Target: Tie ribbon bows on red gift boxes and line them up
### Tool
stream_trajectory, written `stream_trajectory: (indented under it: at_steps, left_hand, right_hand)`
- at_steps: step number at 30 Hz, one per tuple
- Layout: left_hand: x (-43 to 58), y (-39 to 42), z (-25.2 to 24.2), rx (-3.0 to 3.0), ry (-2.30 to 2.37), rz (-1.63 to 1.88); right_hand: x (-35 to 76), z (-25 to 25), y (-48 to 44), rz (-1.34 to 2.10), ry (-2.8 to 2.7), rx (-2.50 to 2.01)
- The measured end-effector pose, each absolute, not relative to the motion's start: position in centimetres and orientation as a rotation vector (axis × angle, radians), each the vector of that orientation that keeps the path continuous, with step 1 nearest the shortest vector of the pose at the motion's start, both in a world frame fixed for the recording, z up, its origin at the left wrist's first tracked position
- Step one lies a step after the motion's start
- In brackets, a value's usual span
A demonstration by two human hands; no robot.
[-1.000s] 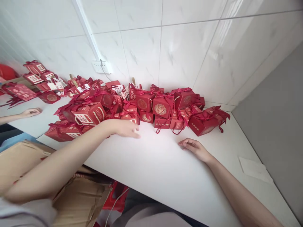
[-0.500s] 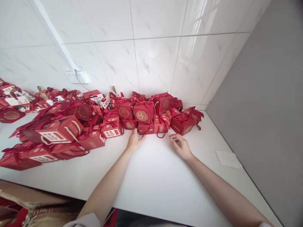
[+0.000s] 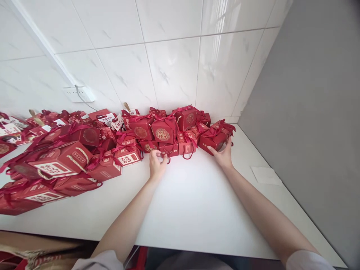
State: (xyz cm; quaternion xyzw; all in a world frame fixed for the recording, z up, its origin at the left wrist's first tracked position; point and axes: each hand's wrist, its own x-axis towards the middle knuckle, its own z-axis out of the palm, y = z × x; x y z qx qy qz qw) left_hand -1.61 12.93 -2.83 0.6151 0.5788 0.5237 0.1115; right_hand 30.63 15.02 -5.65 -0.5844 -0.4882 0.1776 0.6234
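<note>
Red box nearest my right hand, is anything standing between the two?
Nothing visible stands between the right hand and the red box: the thumb is at its front, with the fingers by its right end.

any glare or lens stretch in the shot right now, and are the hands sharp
Head view: pale streaky glare on the tiled wall, right of centre near the top; head view: soft light, only faint shadows on the white table; head view: wide-angle stretch toward the edges; head view: left hand and right hand fairly clear, fingers partly hidden.
</note>
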Motion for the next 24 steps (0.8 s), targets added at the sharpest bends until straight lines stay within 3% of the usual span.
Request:
stream_trajectory:
  at_steps: [10,24]
  left_hand:
    - [1.0,11.1,-1.7,1.829,1.350,1.390]
    - [1.9,11.1,-1.5,1.373,0.868,1.142]
  right_hand:
    - [30.8,-5.0,12.9,0.512,-1.021,-1.141]
    - [27.7,-4.7,10.2,0.686,-1.900,-0.990]
